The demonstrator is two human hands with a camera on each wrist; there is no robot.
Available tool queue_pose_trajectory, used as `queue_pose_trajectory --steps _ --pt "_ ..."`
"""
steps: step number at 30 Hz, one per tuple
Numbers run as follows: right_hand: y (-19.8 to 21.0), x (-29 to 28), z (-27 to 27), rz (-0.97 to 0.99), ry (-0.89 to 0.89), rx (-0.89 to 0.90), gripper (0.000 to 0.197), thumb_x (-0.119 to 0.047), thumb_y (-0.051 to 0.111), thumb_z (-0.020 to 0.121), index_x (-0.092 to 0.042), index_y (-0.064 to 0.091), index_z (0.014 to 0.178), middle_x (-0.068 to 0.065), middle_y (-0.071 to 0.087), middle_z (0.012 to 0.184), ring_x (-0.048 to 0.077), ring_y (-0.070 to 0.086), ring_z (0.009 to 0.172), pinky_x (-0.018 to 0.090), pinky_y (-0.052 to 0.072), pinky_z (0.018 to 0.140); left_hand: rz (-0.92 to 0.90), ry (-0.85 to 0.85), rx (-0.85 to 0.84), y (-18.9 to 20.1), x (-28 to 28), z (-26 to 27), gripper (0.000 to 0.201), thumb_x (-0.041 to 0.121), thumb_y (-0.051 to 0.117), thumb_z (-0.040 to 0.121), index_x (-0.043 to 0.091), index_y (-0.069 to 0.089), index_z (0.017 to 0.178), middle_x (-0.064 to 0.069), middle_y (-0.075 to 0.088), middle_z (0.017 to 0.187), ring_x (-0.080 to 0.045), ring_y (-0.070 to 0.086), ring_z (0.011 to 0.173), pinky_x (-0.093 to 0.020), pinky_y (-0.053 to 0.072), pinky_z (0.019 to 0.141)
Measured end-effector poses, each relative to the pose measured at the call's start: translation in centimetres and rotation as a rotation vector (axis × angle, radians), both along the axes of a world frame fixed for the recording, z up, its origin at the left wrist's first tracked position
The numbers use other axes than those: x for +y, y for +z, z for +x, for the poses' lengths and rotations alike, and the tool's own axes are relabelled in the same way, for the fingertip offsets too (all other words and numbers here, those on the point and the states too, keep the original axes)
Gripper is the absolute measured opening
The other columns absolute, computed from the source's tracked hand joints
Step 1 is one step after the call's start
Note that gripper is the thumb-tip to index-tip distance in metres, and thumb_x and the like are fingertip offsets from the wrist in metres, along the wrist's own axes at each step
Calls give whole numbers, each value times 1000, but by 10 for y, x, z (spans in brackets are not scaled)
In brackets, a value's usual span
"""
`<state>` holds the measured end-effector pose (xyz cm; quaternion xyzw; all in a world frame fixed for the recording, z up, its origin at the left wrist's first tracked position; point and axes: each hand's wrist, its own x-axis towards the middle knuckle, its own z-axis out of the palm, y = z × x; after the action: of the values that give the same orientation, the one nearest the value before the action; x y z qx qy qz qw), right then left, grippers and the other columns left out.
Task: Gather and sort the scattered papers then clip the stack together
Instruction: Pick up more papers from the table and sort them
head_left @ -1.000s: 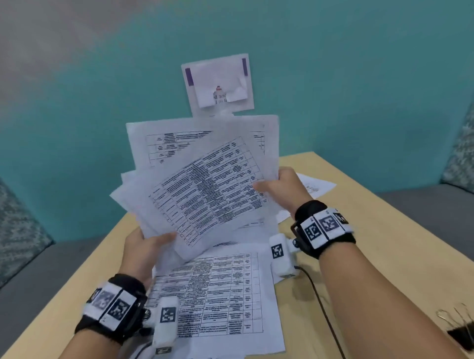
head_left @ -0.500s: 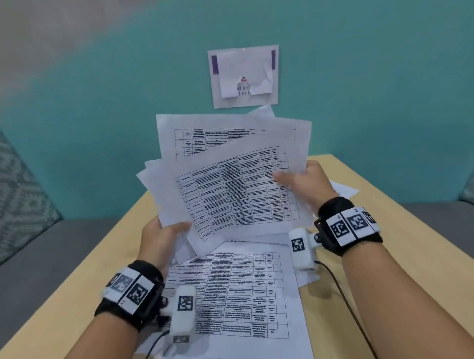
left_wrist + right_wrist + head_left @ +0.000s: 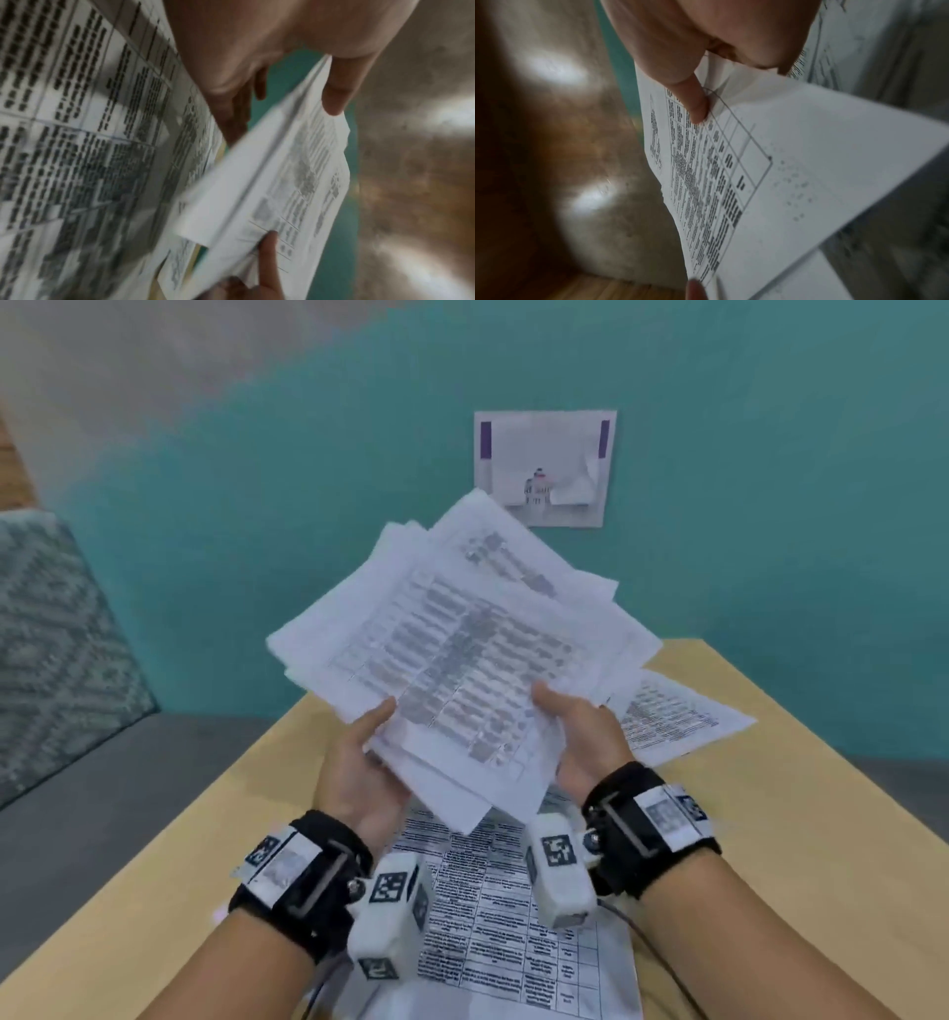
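Observation:
I hold a loose, uneven stack of printed sheets [image 3: 462, 654] above the table, fanned and tilted, blurred by motion. My left hand [image 3: 367, 762] grips its near left edge with the thumb on top. My right hand [image 3: 575, 737] grips the near right edge, thumb on the printed face. In the left wrist view the stack [image 3: 290, 178] sits between my thumb and fingers. The right wrist view shows my thumb pressing on the top sheet [image 3: 731, 162]. One more printed sheet [image 3: 513, 927] lies flat on the table under my wrists. Another sheet [image 3: 672, 716] lies at the far right of the table.
The light wooden table [image 3: 770, 839] stands against a teal wall. A paper notice [image 3: 544, 464] is stuck on the wall behind the stack. Grey seating with a patterned cushion [image 3: 56, 639] stands left of the table.
The stack has turned and tipped from near upright to slanted. My right hand slid down from its right edge to the near corner. The view has shifted left, putting the binder clip out of frame.

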<state>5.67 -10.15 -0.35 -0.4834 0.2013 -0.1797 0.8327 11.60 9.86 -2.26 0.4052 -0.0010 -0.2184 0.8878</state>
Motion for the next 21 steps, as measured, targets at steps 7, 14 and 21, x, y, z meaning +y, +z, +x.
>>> queue_pose_trajectory --steps 7,14,21 --pt "4 -19 -7 -162 20 -60 38 -7 76 82 -3 70 119 14 75 113 35 69 110 49 55 97 167 294 -15 -7 26 26 83 4 90 56 3 61 134 -16 66 134 -40 65 119 -60 49 103" --pt "37 -82 -44 -484 98 -63 46 -37 78 79 -25 68 123 0 74 114 17 68 78 31 53 68 238 199 -281 6 21 17 48 -15 67 87 4 67 131 -12 76 126 -32 72 115 -46 56 98" --pt "44 -75 -53 -651 316 22 46 -9 79 69 -6 71 114 12 77 110 29 75 100 42 53 95 360 124 -490 17 16 -1 43 -19 61 89 14 70 114 -1 82 106 -17 79 93 -30 63 74"
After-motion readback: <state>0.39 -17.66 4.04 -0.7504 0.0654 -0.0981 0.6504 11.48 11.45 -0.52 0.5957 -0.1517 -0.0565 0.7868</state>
